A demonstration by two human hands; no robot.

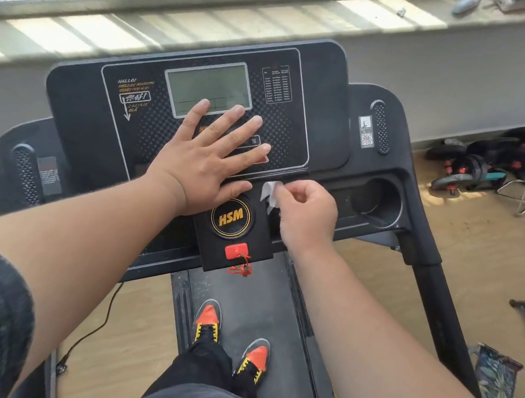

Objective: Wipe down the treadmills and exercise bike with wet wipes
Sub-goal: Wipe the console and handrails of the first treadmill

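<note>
Treadmill console (199,91): black plastic panel with rounded corners, tilted up toward the person, its long side running across the view; the belt (256,309) runs lengthwise from under it back toward the person. Readable writing: a round badge (232,218) with a gold ring and gold letters "HSM"; white lettering at the panel's left beginning "HALLO!" with Chinese characters in a slanted box and "OLÁ" below; the digits "16" just off the left hand's fingertips. Small-print table at the panel's upper right, not legible. QR sticker (367,140) on the right wing beside an oval perforated speaker grille.

Grey rectangular display (208,89), blank. Panel face around it carries a fine dotted texture inside a thin silver outline.

Left hand (208,158): flat on the panel, fingers straight and spread, fingertips over the display's lower edge, holding nothing.

Right hand (304,212): fingers curled, pinching a small crumpled white wet wipe (270,193) against the ledge under the panel. Wipe lies just right of the left thumb and just above-right of the badge.

Red safety key (237,252) with red cord sits below the badge. Round cup recess (382,201) lies right of the right hand.

Two orange-toed shoes (230,343) stand on the dark, dusty belt. Wood-look floor; black weight plates (519,151) and a folding stool far right of the wipe.
</note>
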